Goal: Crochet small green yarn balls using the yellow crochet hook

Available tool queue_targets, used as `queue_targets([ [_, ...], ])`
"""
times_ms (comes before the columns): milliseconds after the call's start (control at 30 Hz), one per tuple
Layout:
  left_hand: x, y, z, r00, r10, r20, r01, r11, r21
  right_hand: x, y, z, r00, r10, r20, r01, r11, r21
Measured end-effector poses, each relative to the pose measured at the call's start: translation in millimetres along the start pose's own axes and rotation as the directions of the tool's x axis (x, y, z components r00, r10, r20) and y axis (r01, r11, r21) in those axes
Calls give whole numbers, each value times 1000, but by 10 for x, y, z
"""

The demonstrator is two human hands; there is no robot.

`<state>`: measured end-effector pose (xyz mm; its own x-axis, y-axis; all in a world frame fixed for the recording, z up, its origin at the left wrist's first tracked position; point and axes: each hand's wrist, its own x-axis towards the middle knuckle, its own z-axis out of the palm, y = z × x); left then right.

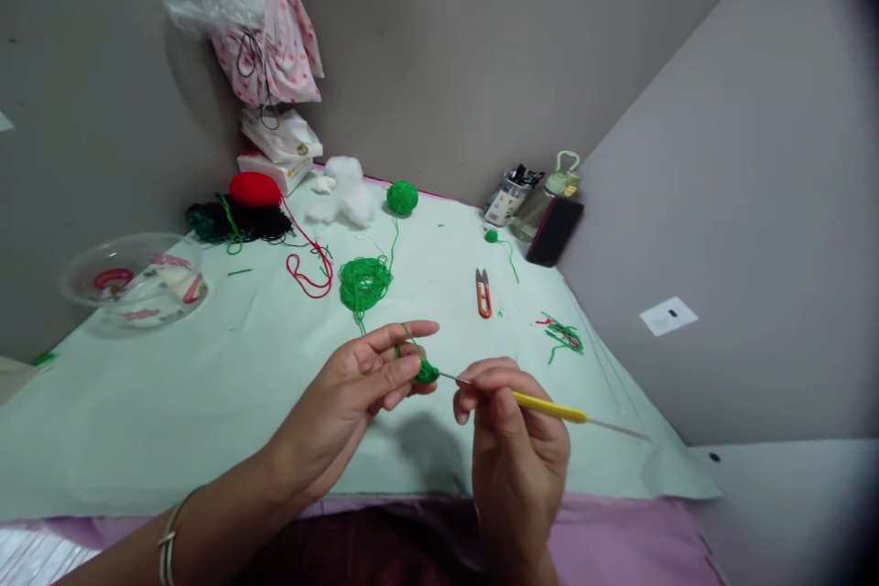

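Note:
Between the thumb and fingers of my left hand (pixel 371 380) is a small green crochet piece (pixel 427 372), partly covered by the fingertips. Green yarn runs over the raised index finger and back to a loose coil of green yarn (pixel 365 283) on the table. My right hand (pixel 518 426) grips a crochet hook with a yellow handle (pixel 549 406) like a pen. The hook's thin metal tip reaches the right edge of the crochet piece; whether it sits inside a stitch I cannot tell. From the coil, a strand leads up to a green yarn ball (pixel 402 198).
Orange thread snips (pixel 484 295) and yarn scraps (pixel 564 335) lie to the right. Farther back stand a phone (pixel 556 231), a bottle (pixel 536 211) and a tin (pixel 506 200). White stuffing (pixel 349 192), red yarn (pixel 255 189), black yarn (pixel 257 223) and a clear plastic tub (pixel 147 309) are leftward.

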<state>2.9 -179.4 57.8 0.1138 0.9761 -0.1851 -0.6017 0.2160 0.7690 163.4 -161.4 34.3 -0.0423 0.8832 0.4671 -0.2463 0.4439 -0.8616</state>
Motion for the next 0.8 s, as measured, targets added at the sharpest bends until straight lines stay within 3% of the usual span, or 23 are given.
queue_targets([
  [133, 8, -16, -5, 998, 65, -4, -64, 989, 133, 32, 32, 31, 1000, -13, 20, 13, 1000, 14],
  [367, 5, -109, -11, 991, 134, -19, -128, 972, 196, -37, 138, 92, 987, -137, 77, 155, 939, -306],
  [467, 6, -116, -1, 998, 45, -40, -42, 996, 74, -105, 185, 69, 938, -313, 149, 345, 797, -496],
  [533, 19, -106, -11, 997, -70, -17, 69, 996, -48, -110, 193, 35, 920, -352, 171, 388, 761, -521],
  [600, 35, -84, -30, 992, -127, 11, 127, 983, -130, -75, 176, 7, 954, -278, 110, 298, 849, -437],
  [667, 41, -57, -39, 996, -93, 6, 93, 986, -137, -22, 148, -2, 989, -144, 27, 146, 952, -269],
  [800, 11, -32, 1, 1000, -3, -31, 3, 1000, -10, 36, 133, 38, 999, 22, 39, -20, 999, -44],
])
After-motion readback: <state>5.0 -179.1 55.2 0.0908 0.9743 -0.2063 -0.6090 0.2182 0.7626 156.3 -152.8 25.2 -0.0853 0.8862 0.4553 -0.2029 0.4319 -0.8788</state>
